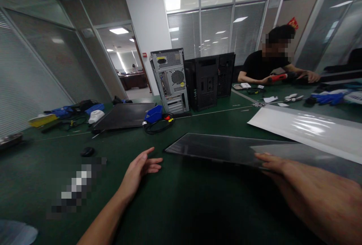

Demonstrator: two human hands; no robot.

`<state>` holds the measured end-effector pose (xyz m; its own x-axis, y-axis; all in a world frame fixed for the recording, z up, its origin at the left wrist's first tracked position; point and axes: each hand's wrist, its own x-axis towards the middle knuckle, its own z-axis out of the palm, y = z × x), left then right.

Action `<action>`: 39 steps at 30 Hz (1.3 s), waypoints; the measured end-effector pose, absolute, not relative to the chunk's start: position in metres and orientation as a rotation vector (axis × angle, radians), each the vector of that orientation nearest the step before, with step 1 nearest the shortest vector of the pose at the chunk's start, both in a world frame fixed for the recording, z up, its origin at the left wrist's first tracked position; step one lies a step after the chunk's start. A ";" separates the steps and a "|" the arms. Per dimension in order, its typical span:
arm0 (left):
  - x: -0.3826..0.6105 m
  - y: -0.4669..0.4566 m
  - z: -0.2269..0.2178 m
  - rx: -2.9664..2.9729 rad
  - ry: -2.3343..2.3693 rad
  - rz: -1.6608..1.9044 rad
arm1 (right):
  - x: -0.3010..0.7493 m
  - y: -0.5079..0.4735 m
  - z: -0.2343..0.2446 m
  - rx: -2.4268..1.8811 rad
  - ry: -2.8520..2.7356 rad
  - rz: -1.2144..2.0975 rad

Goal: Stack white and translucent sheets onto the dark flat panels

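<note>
A wide, flat, dark glossy panel (215, 147) with a thin black edge is held at a tilt above the green table. My right hand (308, 188) grips its near edge, thumb side on top and the other fingers underneath, mostly hidden. Just left of the panel's near-left corner is my left hand (143, 166), fingers stretched out and apart, touching nothing. Past the panel on the right, a white glossy sheet (308, 122) lies on the table. Whether the panel is glass or plastic I cannot tell.
Computer cases, one silver-backed (172, 81) and one black (206, 83), stand at the back. A dark flat panel (127, 116) lies left of them, beside a blue object (153, 114) with a cable. Nearer are a round black piece (87, 151) and a blurred-out object (77, 184). Across the table sits a person (263, 64) holding a red tool.
</note>
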<state>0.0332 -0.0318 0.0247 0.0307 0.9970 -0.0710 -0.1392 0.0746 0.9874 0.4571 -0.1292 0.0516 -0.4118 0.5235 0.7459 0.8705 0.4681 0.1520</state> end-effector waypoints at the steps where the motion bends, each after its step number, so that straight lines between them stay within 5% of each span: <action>1: 0.033 -0.033 0.027 1.021 1.104 1.204 | 0.437 -0.133 0.052 -1.118 -2.157 -0.725; 13: 0.009 -0.025 0.030 0.815 1.217 1.241 | 0.371 -0.073 0.032 -0.877 -2.573 -0.239; 22: 0.006 -0.020 0.020 0.759 1.348 1.301 | 0.562 0.032 0.000 -1.521 -2.014 -0.744; 31: 0.003 -0.014 0.013 0.732 1.345 1.277 | 0.611 0.034 -0.028 -2.134 -1.782 -0.508; 39: 0.001 -0.020 0.019 0.711 1.291 1.296 | 0.582 0.015 0.000 -2.347 -1.645 -0.315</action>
<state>0.0014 -0.0198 0.0188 -0.2004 0.9398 -0.2769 -0.2811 0.2156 0.9351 0.5822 0.0147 -0.0001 0.3364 0.8854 0.3208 0.9413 -0.3265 -0.0858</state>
